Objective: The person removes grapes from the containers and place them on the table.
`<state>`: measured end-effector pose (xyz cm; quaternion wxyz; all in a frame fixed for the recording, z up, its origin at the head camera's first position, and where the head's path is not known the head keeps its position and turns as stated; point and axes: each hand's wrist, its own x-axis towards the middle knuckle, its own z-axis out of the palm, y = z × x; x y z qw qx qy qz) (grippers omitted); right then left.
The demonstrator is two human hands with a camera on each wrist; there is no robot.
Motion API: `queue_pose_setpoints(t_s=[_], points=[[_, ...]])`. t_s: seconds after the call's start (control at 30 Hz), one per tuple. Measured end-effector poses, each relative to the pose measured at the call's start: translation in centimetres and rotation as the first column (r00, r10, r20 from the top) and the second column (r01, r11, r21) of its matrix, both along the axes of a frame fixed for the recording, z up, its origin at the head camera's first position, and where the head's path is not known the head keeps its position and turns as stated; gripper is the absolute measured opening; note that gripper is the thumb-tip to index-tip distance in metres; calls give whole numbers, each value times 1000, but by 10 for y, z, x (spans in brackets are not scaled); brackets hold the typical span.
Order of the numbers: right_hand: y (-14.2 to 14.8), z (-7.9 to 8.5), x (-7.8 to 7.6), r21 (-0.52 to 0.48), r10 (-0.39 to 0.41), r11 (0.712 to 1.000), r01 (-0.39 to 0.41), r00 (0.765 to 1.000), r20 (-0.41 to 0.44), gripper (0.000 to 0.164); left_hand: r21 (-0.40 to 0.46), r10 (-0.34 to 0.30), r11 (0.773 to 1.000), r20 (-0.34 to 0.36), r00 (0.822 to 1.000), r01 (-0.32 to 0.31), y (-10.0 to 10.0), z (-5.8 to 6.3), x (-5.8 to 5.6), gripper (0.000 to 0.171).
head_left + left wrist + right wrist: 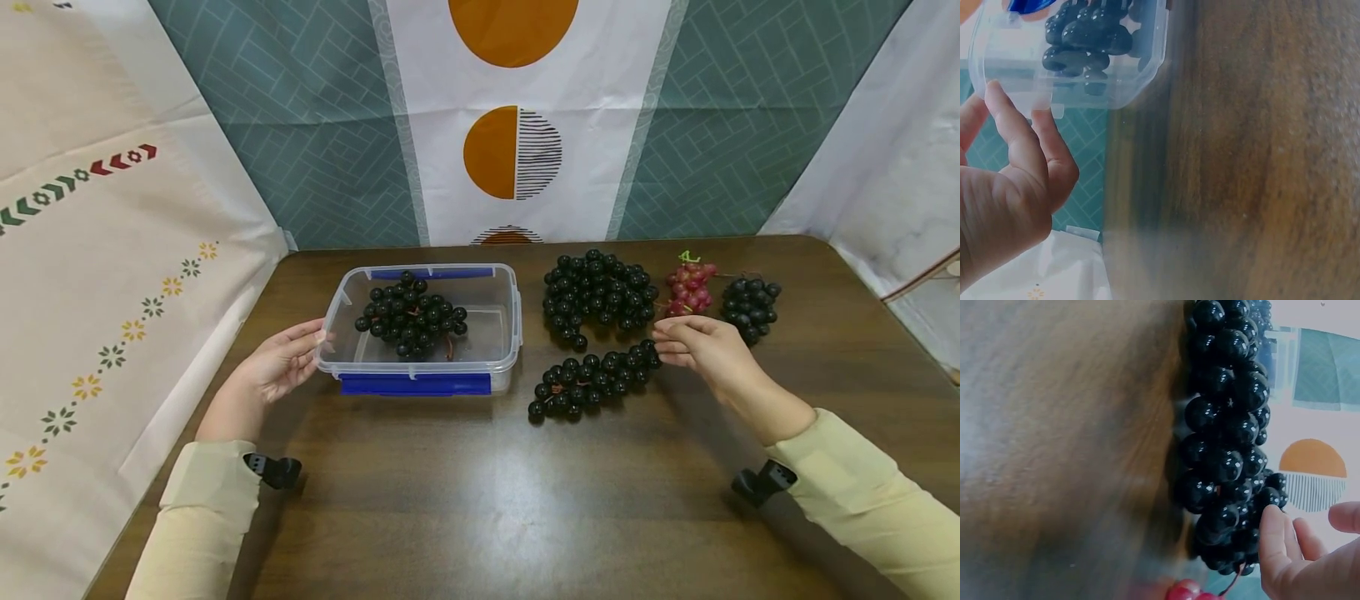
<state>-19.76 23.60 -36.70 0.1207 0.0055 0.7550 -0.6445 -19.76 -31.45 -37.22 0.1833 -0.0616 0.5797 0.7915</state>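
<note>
My left hand (pixel 288 360) touches the left end of a clear plastic box (pixel 506 354) with blue clips, its fingertips against the wall near the rim. Inside the box lies a bunch of black grapes (pixel 411 317); the left wrist view shows these grapes (pixel 1088 34) through the plastic. My right hand (pixel 708 350) is at the right end of a long black grape bunch (pixel 592 382) on the table. In the right wrist view its fingers (pixel 1274 540) are extended beside that bunch (pixel 1229 425), with the thumb apart from them.
Behind the long bunch lies a larger black grape bunch (pixel 598 292). Farther right are a red grape bunch (pixel 690 287) and a small dark bunch (pixel 750 307). All rest on a brown wooden table (pixel 450 500), with a patterned cloth (pixel 517 150) hanging at its back edge.
</note>
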Motion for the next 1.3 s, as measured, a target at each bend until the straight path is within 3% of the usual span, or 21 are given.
queue_pose_setpoints(t_s=[0.17, 0.3, 0.4, 0.5, 0.77, 0.97, 1.07, 1.23, 1.3], points=[[-9, 8, 1, 139, 24, 990, -16, 998, -56, 55, -20, -3, 1000, 7, 1000, 3, 0, 1, 1, 18], [-19, 14, 1, 260, 41, 966, -3, 989, -144, 52, -23, -2, 1000, 6, 1000, 2, 0, 2, 3, 18], [-28, 19, 2, 351, 63, 936, 31, 965, -255, 43, -21, 0, 1000, 6, 1000, 0, -1, 3, 4, 17], [-39, 23, 3, 416, 95, 907, 71, 926, -364, 34, -26, 4, 1000, 11, 1000, -4, -2, 4, 5, 18], [-67, 27, 3, 361, 144, 930, 63, 843, -518, 23, -31, 0, 1000, 6, 1000, 0, -1, 3, 3, 17], [-81, 26, -1, 380, 212, 925, 17, 807, -551, 23, -29, 7, 1000, 16, 1000, -6, 1, 5, 3, 19], [-87, 26, -4, 410, 262, 912, 12, 752, -605, 23, -33, 12, 999, 22, 1000, -12, 2, 5, 3, 22], [-96, 28, -13, 438, 347, 899, 17, 585, -733, 24, -40, 14, 999, 27, 1000, -12, 2, 4, 3, 24], [-100, 29, -16, 447, 373, 894, 13, 532, -760, 25, -44, 14, 999, 29, 999, -13, 1, 4, 3, 25]])
